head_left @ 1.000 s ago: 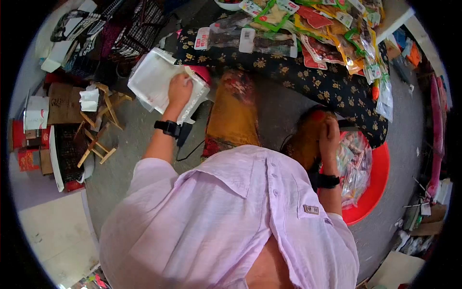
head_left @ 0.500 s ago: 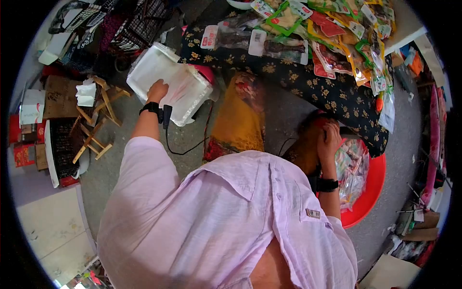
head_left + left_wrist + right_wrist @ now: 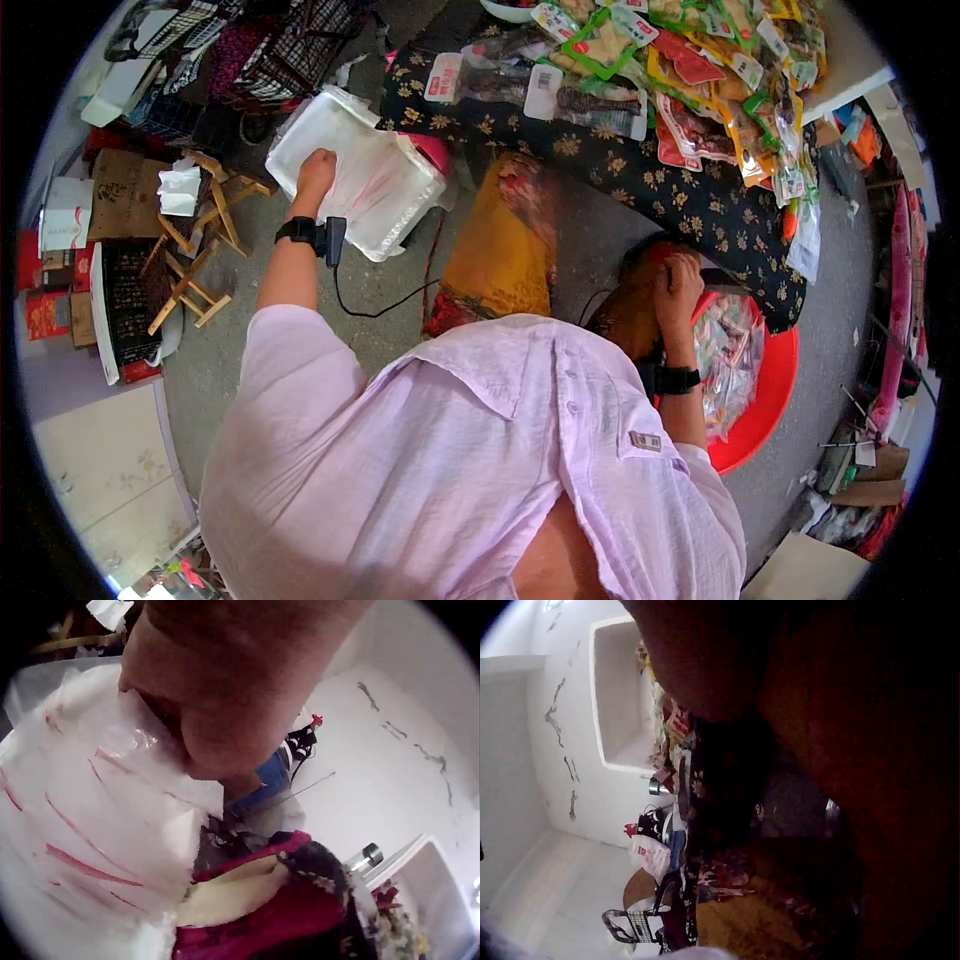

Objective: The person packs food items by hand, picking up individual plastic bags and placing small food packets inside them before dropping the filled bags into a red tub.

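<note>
My left hand [image 3: 315,170] is curled on the upper left part of a white stack of plastic bags [image 3: 380,195] with red stripes, which lies on a pink stand. In the left wrist view its fingers [image 3: 225,697] pinch the thin clear plastic [image 3: 97,817]. My right hand [image 3: 680,282] is bent over the top of a brown rounded object [image 3: 628,305] beside a red basin [image 3: 778,385]. A clear bag of small packets [image 3: 732,350] sits in that basin. The right wrist view is too dark to show the fingers.
A table under a dark floral cloth [image 3: 680,190] carries several snack packets [image 3: 690,90] at the top. An orange patterned cloth [image 3: 495,245] hangs in the middle. Wooden folding stools [image 3: 195,250] and cardboard boxes [image 3: 120,195] crowd the left. A black cable [image 3: 385,305] trails from my left wrist.
My left hand has slid from the right edge of the white bag stack to its upper left part. The right hand has stayed on the brown object, fingers bending more.
</note>
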`<state>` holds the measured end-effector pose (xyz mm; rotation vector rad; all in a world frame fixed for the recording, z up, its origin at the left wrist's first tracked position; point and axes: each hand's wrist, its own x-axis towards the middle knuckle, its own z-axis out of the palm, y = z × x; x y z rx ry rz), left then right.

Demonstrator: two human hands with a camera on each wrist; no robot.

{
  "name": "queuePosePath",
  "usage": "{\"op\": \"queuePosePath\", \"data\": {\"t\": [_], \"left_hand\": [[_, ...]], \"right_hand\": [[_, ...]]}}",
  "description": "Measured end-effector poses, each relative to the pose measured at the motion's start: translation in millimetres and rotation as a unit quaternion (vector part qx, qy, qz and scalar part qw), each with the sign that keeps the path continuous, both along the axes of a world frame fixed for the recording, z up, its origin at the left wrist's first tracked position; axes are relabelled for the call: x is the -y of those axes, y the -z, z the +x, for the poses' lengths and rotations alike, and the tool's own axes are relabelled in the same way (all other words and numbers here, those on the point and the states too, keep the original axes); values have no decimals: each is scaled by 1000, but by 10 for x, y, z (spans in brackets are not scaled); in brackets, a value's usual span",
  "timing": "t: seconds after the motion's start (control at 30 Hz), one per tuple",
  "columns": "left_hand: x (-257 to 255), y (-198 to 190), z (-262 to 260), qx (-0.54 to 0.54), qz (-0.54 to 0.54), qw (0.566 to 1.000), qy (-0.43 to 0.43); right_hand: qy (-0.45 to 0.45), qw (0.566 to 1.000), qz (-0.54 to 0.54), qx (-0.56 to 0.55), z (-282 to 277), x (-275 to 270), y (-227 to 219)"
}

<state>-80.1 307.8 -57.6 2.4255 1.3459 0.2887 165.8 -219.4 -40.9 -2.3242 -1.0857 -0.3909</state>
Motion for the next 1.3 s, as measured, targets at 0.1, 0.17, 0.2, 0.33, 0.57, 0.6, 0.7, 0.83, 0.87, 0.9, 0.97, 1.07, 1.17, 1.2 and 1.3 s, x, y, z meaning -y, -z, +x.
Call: {"op": "queuePosePath", "data": {"t": [0.1,0.17,0.2,0.33,0.57,0.6,0.7,0.83,0.87,0.9,0.97,1.07,1.17,1.2,1.3], "left_hand": [[183,-172,-5,129,-61,989,-37],[374,-309,19,234,-147,960,-40],[510,-385,36,284,-191,939,-40],[1300,-760,151,350,-304,886,0],[2338,-691,517,333,-416,837,122],[2429,-652,555,313,-423,837,149],[2630,-505,679,276,-394,852,206],[2663,-423,736,283,-331,867,242],[2693,-440,751,298,-274,882,242],[2730,-478,766,312,-217,893,240],[2806,-704,776,321,-30,896,305],[2916,-878,784,291,18,881,373],[2967,-899,828,252,-40,887,384],[2976,-902,838,240,-58,892,378],[3004,-945,859,224,-63,906,353]], "right_hand": [[-8,1000,4,-18,-9,-18,-32],[-22,999,30,-34,10,-25,-47],[-28,998,42,-43,24,-25,-55],[-30,954,131,-267,-18,-260,-180],[-147,806,119,-561,-469,-1183,-679],[-171,798,147,-559,-527,-1290,-552],[-230,835,136,-482,-573,-1421,-461],[-222,774,181,-565,-631,-1401,-452],[-211,743,201,-602,-642,-1384,-441],[-185,729,219,-622,-669,-1360,-507],[-130,695,254,-660,-717,-1312,-698],[-169,723,231,-629,-653,-1308,-597],[-144,694,247,-661,-699,-1294,-670],[-147,693,249,-660,-695,-1289,-654],[-151,681,255,-669,-688,-1269,-609]]}}
